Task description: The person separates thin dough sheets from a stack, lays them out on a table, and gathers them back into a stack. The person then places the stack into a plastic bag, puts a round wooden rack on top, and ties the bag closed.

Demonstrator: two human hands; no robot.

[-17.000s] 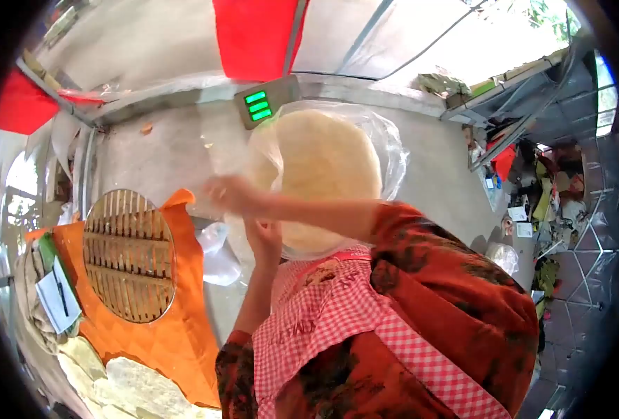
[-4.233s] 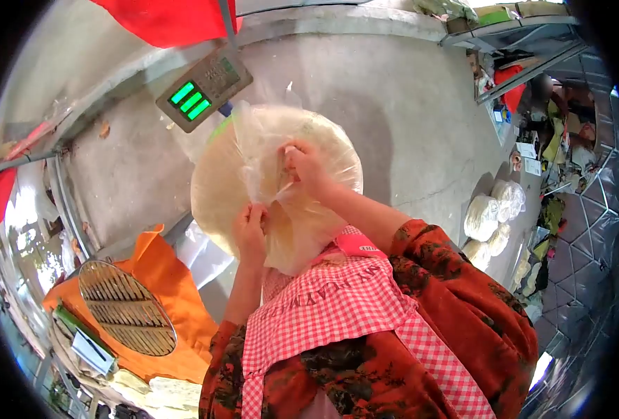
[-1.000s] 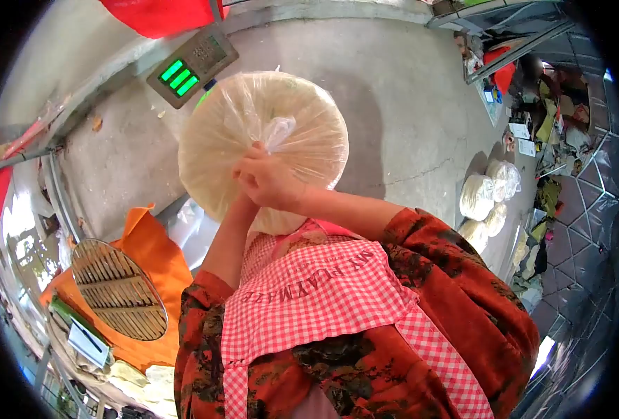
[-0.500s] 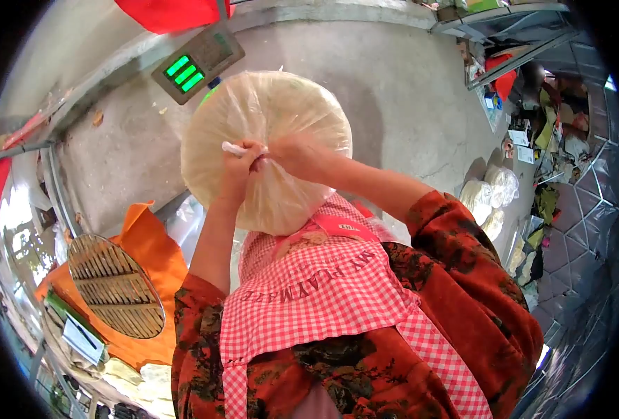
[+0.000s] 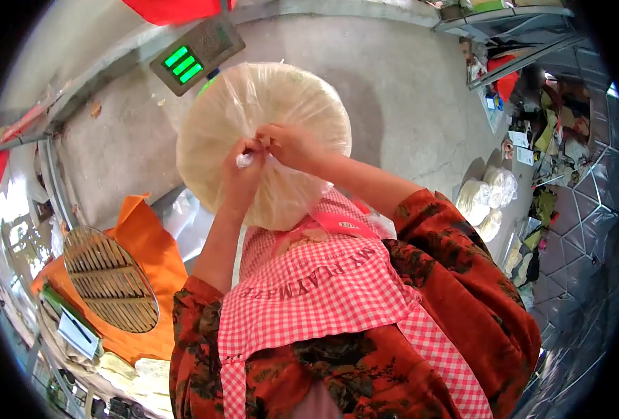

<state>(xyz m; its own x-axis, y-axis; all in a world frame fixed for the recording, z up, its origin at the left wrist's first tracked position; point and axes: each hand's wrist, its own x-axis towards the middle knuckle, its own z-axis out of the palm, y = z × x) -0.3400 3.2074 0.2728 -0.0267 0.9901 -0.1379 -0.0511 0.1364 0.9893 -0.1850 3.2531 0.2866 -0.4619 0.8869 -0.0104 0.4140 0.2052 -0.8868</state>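
Note:
A large clear plastic bag (image 5: 302, 98), filled with something pale and round, stands in front of my pink checked apron (image 5: 309, 300). Its gathered neck is between my two hands. My left hand (image 5: 243, 174) is closed around the twisted neck, and a whitish bit of plastic shows at its fingers. Close against it, my right hand (image 5: 292, 148) pinches the plastic at the neck with bent fingers. The contents are blurred by the film, so I cannot tell what they are.
A scale with a green lit display (image 5: 184, 66) stands just beyond the bag. To the left, a round bamboo rack (image 5: 110, 279) lies on an orange cloth (image 5: 145, 234), near a notebook (image 5: 79, 335). Several filled plastic bags (image 5: 488, 195) sit on the floor at right.
The plastic end sticking out left of my left hand is now tucked in at its fingers. My right hand has shifted slightly up and left, its fingers meeting the left ones.

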